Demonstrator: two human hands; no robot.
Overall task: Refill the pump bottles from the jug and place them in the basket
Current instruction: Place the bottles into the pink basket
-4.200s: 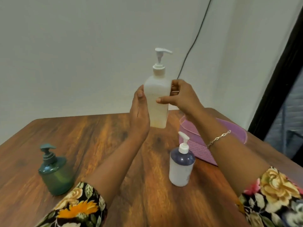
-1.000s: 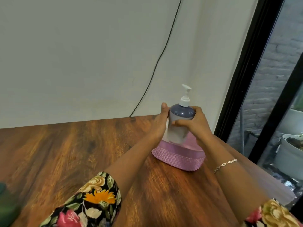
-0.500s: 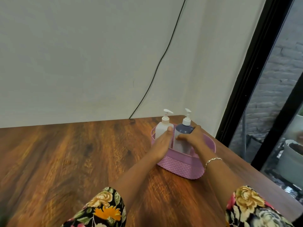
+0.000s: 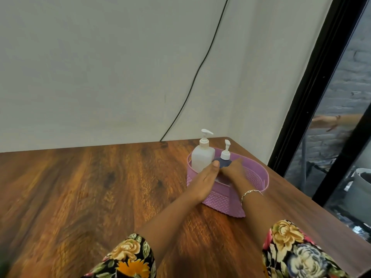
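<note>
Wooden table (image 4: 100, 187) holds a purple basket (image 4: 255, 177) with a white pump bottle (image 4: 201, 159) and a shorter blue-topped pump bottle (image 4: 224, 163) upright inside. Left hand (image 4: 203, 179) lies straight-fingered against the shorter one; right hand (image 4: 234, 171) covers it, grip unclear.

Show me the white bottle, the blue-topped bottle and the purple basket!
white bottle (image 4: 201, 160): head view, on its body.
blue-topped bottle (image 4: 225, 163): head view, on its dark shoulder.
purple basket (image 4: 218, 201): head view, on its front wall.
</note>
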